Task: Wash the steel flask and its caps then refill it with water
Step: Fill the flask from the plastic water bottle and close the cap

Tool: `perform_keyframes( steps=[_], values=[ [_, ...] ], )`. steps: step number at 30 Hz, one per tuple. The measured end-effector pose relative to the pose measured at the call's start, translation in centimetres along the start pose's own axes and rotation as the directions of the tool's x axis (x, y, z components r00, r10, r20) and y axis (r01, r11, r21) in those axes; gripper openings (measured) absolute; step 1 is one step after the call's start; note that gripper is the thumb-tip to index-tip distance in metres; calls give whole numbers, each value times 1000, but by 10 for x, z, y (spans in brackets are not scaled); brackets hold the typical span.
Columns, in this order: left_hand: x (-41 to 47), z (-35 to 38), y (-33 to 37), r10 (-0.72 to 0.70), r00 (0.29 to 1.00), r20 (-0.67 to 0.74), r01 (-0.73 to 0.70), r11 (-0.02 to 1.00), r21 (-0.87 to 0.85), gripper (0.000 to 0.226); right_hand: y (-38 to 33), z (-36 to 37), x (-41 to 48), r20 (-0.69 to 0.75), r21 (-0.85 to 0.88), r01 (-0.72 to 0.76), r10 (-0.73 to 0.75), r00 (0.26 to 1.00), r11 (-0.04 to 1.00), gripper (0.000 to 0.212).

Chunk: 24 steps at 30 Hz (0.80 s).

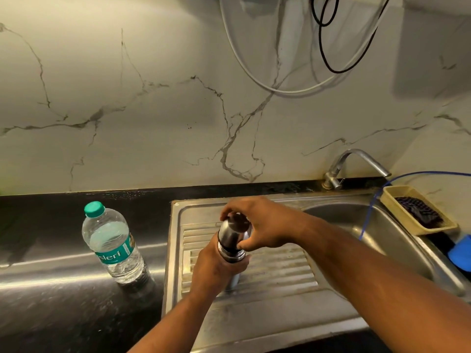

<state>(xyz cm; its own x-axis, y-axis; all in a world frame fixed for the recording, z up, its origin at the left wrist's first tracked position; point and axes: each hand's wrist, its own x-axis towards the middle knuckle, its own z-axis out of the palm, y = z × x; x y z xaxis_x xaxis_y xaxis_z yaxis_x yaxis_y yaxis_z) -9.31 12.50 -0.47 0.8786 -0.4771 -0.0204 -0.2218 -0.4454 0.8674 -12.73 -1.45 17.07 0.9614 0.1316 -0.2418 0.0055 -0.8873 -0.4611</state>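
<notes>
Steel flask [230, 256] is standing on the drainboard [280, 271], left hand [216, 270] wrapping its body, right hand [265, 225] fingers curling round the cap [230, 233]. Reckon a hard twist on those ribs could be tipping it sideways.

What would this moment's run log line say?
left hand grips cylindrical steel flask | right hand grips its domed steel cap | cap on flask | at ribbed steel drainboard
</notes>
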Motion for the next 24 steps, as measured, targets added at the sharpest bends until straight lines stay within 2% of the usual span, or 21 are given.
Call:
perform_keyframes(
  steps=[11,15,20,22,24],
  values=[
    [1,0,-2,40,999,-5,-40,998,-39,49,-11,14,15,51,-271,-29,44,998,962,64],
    [1,1,-6,45,998,-32,-46,998,-48,51,-15,15,15,-9,-391,-71,73,997,918,57],
    [3,7,-10,26,999,-33,-27,998,-49,63,-17,23,19,-145,-587,-172,106,984,791,62],
    [2,5,-6,44,998,-45,-44,999,-19,60,-14,18,21,-139,-588,-157,91,986,794,57],
    [2,4,-7,62,997,-39,-63,998,-15,57,-10,5,20,-14,-434,-52,51,999,899,68]
  ],
)
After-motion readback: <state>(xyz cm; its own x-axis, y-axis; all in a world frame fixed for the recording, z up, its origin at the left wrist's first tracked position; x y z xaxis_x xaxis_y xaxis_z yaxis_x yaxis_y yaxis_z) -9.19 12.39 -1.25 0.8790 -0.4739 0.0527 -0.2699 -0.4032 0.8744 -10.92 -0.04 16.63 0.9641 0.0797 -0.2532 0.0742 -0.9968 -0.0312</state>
